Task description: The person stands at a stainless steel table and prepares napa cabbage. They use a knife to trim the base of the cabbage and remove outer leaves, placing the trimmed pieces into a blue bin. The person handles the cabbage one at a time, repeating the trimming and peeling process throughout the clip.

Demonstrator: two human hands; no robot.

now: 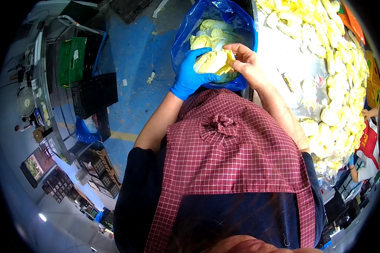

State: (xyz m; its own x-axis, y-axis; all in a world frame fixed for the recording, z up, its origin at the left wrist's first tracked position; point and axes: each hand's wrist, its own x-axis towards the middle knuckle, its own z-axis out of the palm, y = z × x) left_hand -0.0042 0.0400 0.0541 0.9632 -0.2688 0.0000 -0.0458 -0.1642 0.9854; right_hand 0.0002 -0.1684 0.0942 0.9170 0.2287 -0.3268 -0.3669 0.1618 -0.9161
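A pale yellow napa cabbage head (212, 62) lies in my left hand (191, 71), which wears a blue glove and grips it from the left. My bare right hand (245, 64) pinches the outer leaves at the cabbage's right end. Both hands are over the opening of a blue plastic bag (181, 38). More napa cabbages (213, 34) lie inside the bag, beyond the held one. Part of the bag's near side is hidden by my hands and the checked apron.
A metal table (278, 63) at the right bears many cabbages (332, 63) and a knife-like tool (287, 81). A co-worker in a red apron (369, 142) stands beyond it. Green (72, 61) and black crates (95, 95) stand left; scraps lie on the blue floor (133, 63).
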